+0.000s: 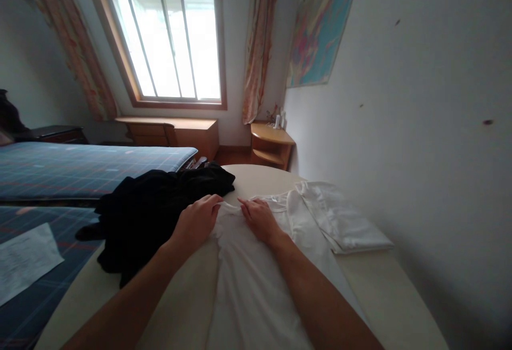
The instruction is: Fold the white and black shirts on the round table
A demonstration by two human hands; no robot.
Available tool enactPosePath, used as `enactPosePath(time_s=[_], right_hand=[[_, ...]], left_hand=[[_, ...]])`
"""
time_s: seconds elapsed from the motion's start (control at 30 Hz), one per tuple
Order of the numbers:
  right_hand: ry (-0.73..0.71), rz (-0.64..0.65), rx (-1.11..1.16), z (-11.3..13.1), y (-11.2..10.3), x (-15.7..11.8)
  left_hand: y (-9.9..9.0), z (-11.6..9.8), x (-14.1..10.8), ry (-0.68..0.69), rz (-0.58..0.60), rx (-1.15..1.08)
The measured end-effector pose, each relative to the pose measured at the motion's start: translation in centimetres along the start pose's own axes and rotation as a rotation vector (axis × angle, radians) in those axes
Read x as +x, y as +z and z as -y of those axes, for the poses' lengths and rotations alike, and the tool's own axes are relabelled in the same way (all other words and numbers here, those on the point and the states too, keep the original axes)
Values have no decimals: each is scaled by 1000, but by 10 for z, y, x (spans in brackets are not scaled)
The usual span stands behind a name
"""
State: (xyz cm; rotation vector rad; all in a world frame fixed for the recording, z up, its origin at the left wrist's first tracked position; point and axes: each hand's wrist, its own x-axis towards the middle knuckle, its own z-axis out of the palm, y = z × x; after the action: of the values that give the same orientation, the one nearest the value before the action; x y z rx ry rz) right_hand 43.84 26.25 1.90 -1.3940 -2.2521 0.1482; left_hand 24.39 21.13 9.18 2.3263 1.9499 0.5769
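Note:
A white garment, seemingly a shirt, lies spread over the round table in front of me, its upper edge away from me. My left hand pinches the far left corner of that garment between thumb and fingers. At the same far edge, a little to the right, my right hand grips the cloth with bent fingers, its index finger pointing outward. A short stretch of the edge runs between both hands. To the right of my right hand, part of the garment with thin seams lies flat.
A heap of black clothing lies at the table's left. A folded white cloth sits on the right, near the wall. The cream round table adjoins a bed with blue plaid covering and a paper sheet.

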Motion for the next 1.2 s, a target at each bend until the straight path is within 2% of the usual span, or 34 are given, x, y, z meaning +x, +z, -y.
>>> enactPosePath(time_s=[0.17, 0.27, 0.33, 0.4, 0.47, 0.53, 0.6, 0.67, 0.77, 0.87, 0.97, 1.1, 1.2], right_hand=[[-93, 55, -59, -1, 2, -1], [-106, 63, -75, -1, 4, -1], [-78, 15, -57, -1, 4, 0], [-18, -76, -9, -1, 4, 2], [35, -170, 56, -3, 6, 4], [43, -193, 101, -5, 9, 5], [40, -112, 103, -6, 13, 4], [54, 34, 81, -7, 16, 1], [86, 178, 49, -6, 17, -2], [99, 217, 12, -4, 16, -3], [126, 182, -36, -4, 15, -2], [118, 20, -81, -4, 10, 0], [56, 41, -47, -2, 6, -1]], left_hand=[[1, 0, -5, 258, 172, -89], [2, -1, -8, 309, 258, -73], [2, 0, -8, 295, 266, -41], [1, 0, -7, 212, 218, 7], [-1, 2, -5, 63, 154, 69], [-4, 5, -3, -80, 107, 134], [-7, 8, -2, -160, 94, 194], [-7, 11, -1, -193, 105, 239], [-7, 16, 1, -196, 116, 249], [-6, 20, 4, -176, 50, 194], [-4, 26, 8, -132, -81, 128], [1, 31, 13, -42, -198, 9], [5, 35, 15, -2, -282, -74]])
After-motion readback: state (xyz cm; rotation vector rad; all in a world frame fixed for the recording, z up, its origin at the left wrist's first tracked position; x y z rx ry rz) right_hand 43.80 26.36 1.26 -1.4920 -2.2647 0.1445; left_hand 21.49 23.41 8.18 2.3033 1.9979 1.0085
